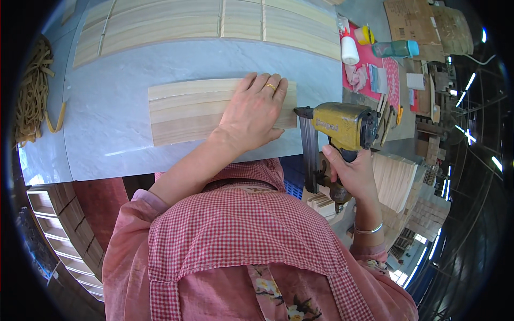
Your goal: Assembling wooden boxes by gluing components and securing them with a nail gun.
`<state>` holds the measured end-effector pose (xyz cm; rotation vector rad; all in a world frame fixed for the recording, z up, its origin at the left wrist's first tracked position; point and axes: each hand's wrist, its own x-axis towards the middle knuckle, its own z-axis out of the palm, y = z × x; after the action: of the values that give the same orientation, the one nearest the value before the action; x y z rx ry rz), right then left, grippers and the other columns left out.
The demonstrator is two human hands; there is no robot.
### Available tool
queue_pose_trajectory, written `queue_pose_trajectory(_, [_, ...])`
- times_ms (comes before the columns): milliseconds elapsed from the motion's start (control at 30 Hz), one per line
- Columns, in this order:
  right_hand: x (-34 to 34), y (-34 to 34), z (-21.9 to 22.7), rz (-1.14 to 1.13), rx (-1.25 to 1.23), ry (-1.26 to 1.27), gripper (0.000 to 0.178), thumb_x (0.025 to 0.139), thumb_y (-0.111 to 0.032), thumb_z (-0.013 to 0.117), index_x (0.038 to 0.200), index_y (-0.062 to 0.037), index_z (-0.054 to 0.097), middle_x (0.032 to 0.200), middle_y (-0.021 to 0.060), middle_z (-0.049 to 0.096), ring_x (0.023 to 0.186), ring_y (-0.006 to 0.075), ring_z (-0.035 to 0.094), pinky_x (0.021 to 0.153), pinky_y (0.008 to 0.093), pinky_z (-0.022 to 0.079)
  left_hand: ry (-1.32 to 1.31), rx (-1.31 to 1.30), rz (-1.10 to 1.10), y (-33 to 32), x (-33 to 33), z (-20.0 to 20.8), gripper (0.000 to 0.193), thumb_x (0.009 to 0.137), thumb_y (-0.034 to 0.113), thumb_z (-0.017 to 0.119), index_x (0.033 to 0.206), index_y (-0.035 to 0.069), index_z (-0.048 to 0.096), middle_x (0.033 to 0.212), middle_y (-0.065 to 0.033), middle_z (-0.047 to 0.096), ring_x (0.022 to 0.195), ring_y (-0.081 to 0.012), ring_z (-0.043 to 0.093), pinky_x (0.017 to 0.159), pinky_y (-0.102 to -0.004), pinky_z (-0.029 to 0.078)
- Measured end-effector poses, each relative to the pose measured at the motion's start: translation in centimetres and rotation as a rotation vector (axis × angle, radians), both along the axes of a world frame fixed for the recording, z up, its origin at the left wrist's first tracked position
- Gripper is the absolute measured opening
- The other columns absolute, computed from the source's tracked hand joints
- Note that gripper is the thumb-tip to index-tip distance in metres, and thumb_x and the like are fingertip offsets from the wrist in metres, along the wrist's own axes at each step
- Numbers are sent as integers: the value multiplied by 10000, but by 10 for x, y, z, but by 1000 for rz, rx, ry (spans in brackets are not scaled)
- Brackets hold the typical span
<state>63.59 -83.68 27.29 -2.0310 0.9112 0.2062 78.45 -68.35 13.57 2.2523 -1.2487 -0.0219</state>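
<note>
Left hand lies flat, fingers spread and palm down, pinning the wood panel to the grey table. It presses and does not grip. The panel's long axis runs 9 to 3 o'clock, and the hand covers its 3 o'clock end.

Right hand is wrapped tight round the handle of the yellow nail gun, index finger up near the trigger (can't tell if it's pulled). The gun sits just off the panel's right short edge, at 3 o'clock from the left hand. Its dark nose points toward 9, at or nearly touching that edge (contact unclear).

So the left fingertips are near the nose, along the same edge. More panels lie at 12 o'clock, well apart.
</note>
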Motion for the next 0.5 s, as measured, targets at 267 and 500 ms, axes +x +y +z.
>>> queue_pose_trajectory(267, [26,-6,11,21,-69,-51,231,919,-203,733,891,18,669,544,13,563,417,94,484,416,222,397,26,-9,38,3,-2,1,849,716,413,799,1366,-42,497,1353,-173,521,1236,-316,472,1139,-423,329])
queue_pose_trajectory(500, [52,-16,6,120,-91,-44,238,919,-212,733,877,13,672,528,8,557,412,95,482,420,219,388,68,4,13,5,-2,1,857,707,411,808,1364,-42,495,1323,-177,522,1218,-330,468,1132,-426,337])
